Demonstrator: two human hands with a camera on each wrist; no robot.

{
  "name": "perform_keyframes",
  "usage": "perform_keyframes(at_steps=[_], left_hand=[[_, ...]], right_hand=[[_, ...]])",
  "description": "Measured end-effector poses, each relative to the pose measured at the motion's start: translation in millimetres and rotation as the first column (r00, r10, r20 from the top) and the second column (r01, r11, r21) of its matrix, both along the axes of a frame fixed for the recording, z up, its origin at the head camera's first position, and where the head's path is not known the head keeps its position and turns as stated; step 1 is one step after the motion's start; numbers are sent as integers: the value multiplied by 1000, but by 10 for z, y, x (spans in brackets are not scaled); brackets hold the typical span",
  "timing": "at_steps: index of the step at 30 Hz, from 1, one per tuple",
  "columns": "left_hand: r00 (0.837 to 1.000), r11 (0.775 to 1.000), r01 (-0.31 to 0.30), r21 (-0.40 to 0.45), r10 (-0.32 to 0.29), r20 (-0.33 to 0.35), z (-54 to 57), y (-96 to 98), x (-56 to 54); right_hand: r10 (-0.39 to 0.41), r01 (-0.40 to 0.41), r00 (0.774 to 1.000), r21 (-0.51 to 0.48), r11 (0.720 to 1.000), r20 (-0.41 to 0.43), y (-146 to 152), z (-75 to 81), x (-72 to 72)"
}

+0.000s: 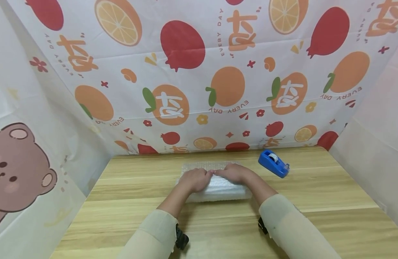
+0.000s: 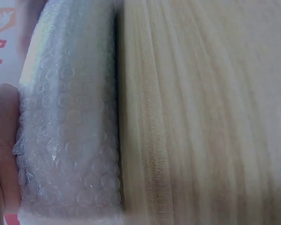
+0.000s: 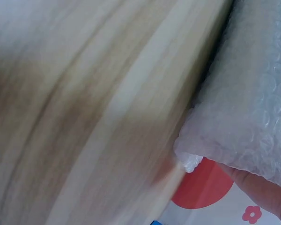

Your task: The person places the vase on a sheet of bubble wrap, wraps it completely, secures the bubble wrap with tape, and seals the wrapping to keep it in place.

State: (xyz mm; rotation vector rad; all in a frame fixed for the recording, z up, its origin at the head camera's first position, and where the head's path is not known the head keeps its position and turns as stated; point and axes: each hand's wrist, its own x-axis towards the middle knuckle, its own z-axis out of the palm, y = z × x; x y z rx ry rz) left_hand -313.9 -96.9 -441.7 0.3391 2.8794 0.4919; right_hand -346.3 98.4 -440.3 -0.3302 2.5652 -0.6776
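A bundle of clear bubble wrap (image 1: 218,192) lies lengthwise across the wooden table, with a flat strip of the same wrap behind it. My left hand (image 1: 196,179) grips its upper far side from the left, and my right hand (image 1: 234,173) grips it from the right. Both thumbs meet near the middle; most fingers are hidden beyond the wrap. In the left wrist view the bubble wrap (image 2: 70,126) looks rounded, the left hand (image 2: 3,145) against its far side. The right wrist view shows the wrap's open end (image 3: 234,140) and part of the right hand (image 3: 260,190) behind it.
A blue tape dispenser (image 1: 272,163) with a roll of tape sits at the back right of the table (image 1: 315,201). A fruit-print cloth (image 1: 199,90) hangs behind the table's far edge, and pale cloths hang at both sides, the left one with a bear (image 1: 17,169).
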Motion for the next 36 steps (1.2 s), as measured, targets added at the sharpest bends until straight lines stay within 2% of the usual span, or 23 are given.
perform_keyframes(at_steps=[4,7,11,13,15,16,18,20,21,22,23,24,25,29,31,36], left_hand=[[1000,1000,-4,-3,4,6,2,-1,6],[1000,1000,7,1,-7,24,7,6,15],[999,1000,26,5,-26,42,24,25,28],[999,1000,26,3,-26,42,25,35,33],[999,1000,21,2,-21,36,24,40,30],[999,1000,18,1,-18,32,23,39,30],[1000,1000,15,-3,-15,28,27,33,30],[1000,1000,9,-11,-9,21,41,20,32],[1000,1000,6,-14,-6,15,53,11,30],[1000,1000,4,-15,-4,10,52,12,31],[1000,1000,3,-17,-3,6,53,12,30],[1000,1000,0,-18,0,1,54,13,28],[1000,1000,-1,-20,1,-4,55,15,26],[1000,1000,9,-17,-9,-6,44,19,17],[1000,1000,16,-4,-16,4,35,13,15],[999,999,11,38,-13,36,52,-29,13]], right_hand=[[0,0,1000,-7,1000,-12,3,-4,0],[19,-21,998,-38,999,-54,13,-22,15],[42,-57,984,-84,995,-172,23,-37,49],[40,-61,962,-71,996,-271,22,-37,72],[44,-56,913,-18,998,-406,12,-22,99],[49,-47,876,16,999,-480,3,-12,117],[50,-7,785,73,997,-618,-24,17,162],[64,11,697,99,995,-714,-63,63,221],[72,7,666,103,995,-743,-84,88,256],[84,-4,650,107,994,-756,-99,91,296],[101,-22,649,114,993,-755,-114,89,332],[123,-43,660,127,991,-741,-128,82,367],[145,-68,681,135,989,-718,-139,72,399],[186,-95,794,184,978,-579,-156,-23,457],[169,-86,834,179,980,-526,-155,-51,453],[108,-48,891,144,988,-441,-165,-37,388]])
